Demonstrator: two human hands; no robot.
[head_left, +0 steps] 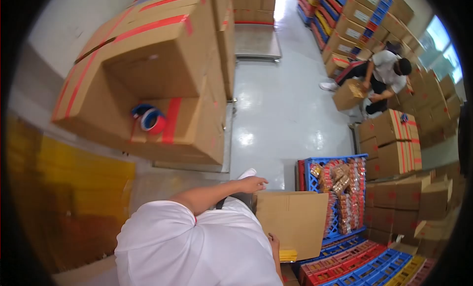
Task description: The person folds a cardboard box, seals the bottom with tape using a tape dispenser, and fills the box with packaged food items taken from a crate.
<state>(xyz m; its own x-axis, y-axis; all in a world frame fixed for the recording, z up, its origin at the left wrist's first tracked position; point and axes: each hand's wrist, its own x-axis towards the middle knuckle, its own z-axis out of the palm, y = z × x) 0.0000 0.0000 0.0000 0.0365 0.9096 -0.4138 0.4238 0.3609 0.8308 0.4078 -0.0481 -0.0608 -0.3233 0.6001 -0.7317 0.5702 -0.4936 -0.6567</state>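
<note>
While your left hand is hovering unclenched near the carton, your right hand, grip unclear, is best steadying it.

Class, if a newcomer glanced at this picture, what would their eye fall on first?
Probably the big cardboard stack at upper left, with a red-and-blue tape roll sitting in its recess. Next might come the blue crate full of shiny packets, right of centre, beyond the brown carton by the person's right hand. At upper right, a co-worker in white bends low with a box.
</note>
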